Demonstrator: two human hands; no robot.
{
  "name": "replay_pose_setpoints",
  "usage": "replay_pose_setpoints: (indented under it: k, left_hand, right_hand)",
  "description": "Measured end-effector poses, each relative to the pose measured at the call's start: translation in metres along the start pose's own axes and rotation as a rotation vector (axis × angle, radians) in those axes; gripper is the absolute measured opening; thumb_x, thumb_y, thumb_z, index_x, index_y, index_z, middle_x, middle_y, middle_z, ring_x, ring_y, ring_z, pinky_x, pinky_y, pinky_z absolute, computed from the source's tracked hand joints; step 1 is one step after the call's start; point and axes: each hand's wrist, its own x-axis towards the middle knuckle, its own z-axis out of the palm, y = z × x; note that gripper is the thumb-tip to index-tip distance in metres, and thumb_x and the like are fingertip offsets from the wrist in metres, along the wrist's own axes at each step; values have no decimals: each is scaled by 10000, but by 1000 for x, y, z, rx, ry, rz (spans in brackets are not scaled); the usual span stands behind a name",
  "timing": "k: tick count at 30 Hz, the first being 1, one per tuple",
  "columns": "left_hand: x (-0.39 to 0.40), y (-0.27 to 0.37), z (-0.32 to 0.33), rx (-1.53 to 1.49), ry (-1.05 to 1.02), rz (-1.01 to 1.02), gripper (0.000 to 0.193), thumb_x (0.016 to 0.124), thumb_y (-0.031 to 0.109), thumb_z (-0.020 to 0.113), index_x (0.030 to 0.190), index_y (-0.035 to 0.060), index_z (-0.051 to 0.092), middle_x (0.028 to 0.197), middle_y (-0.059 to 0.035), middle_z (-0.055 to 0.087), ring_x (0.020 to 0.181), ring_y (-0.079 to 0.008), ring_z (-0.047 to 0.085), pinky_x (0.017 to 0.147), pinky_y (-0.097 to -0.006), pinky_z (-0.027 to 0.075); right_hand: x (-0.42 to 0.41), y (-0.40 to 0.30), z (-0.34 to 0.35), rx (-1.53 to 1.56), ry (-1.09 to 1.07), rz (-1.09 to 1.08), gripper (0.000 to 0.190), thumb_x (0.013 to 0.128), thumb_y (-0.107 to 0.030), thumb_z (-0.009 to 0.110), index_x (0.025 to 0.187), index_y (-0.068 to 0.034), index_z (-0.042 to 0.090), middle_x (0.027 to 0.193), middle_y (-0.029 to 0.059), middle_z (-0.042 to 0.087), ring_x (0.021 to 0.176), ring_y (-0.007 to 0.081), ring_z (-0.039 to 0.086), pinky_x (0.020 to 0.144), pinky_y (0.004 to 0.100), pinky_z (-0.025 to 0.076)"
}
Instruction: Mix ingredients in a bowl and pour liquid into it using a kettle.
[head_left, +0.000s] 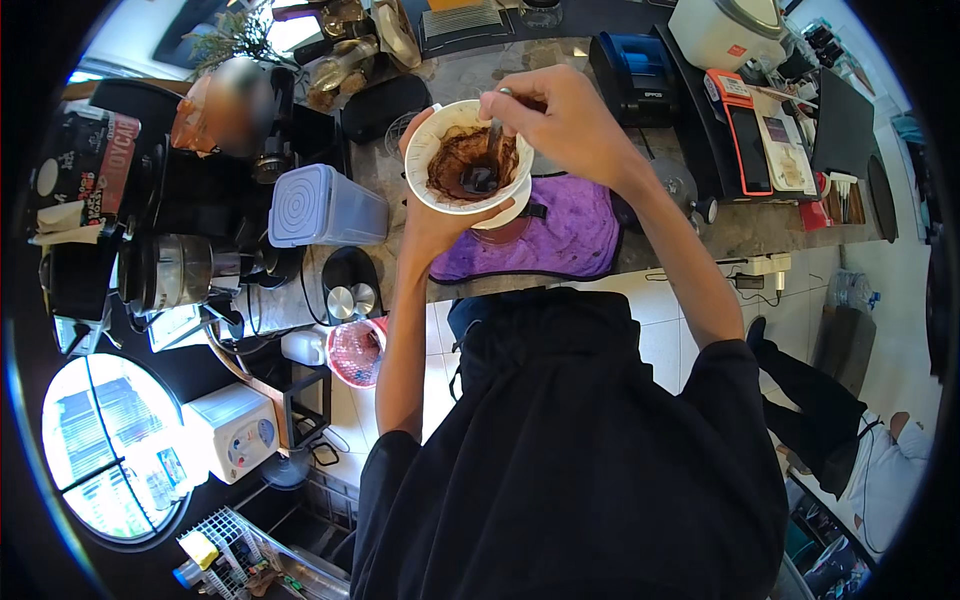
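My left hand (442, 225) holds a white pour-over coffee dripper (425, 184) from below and around its left side. In the dripper lies a paper filter (435, 142) coated with wet coffee grounds, dark at the bottom. Pinched in my right hand (559, 124) is a metal spoon (495, 139) that reaches down into the filter. Below and partly behind the dripper stands a glass coffee server (504, 232) with a black band, on a purple cloth (577, 225). The dripper hides much of the server.
A lidded plastic container (330, 206), a small black scale (351, 262) with metal pieces, and a black case (386, 107) stand at the left. A receipt printer (637, 79) and a card terminal (739, 127) are at the right. Another person (817, 420) is at the lower right.
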Motion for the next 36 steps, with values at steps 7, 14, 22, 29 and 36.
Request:
replay_pose_setpoints:
  k: [7, 14, 22, 29, 36]
  left_hand:
    - [-3, 1, -1, 46, 15, -4, 1149, 584, -15, 921, 1499, 100, 237, 1351, -145, 517, 1228, -266, 575, 1036, -402, 513]
    - [-2, 1, 9, 0, 5, 4, 1155, 572, -19, 926, 1495, 93, 241, 1359, -146, 505, 1239, -265, 560, 1060, -412, 491]
    - [-4, 3, 5, 68, 19, 1, 1164, 582, -23, 923, 1501, 100, 219, 1362, -150, 503, 1251, -272, 552, 1061, -423, 489]
    - [-3, -3, 10, 11, 13, -4, 1167, 589, -16, 924, 1504, 99, 209, 1373, -156, 493, 1261, -270, 546, 1066, -422, 486]
    - [-5, 3, 7, 89, 34, -10, 1165, 584, -12, 928, 1498, 86, 212, 1378, -153, 482, 1254, -260, 548, 1066, -406, 486]
  right_hand:
    - [-2, -20, -12, -40, 84, -23, 290, 930, -230, 629, 886, 50, 693, 668, 178, 610, 586, 235, 580, 613, 359, 471]
    - [-14, -16, 8, -104, 86, -35, 313, 934, -233, 626, 848, 64, 668, 682, 197, 629, 565, 305, 580, 595, 361, 482]
    - [-9, -25, -3, -13, 147, -27, 306, 932, -215, 616, 815, 67, 649, 661, 188, 621, 555, 279, 573, 587, 351, 476]
    - [-15, -11, 15, -78, 114, -18, 311, 922, -216, 620, 803, 70, 644, 657, 198, 607, 544, 264, 586, 583, 359, 477]
    - [-9, -22, -2, -56, 142, -12, 297, 918, -216, 619, 821, 62, 665, 657, 190, 621, 562, 262, 611, 605, 366, 495]
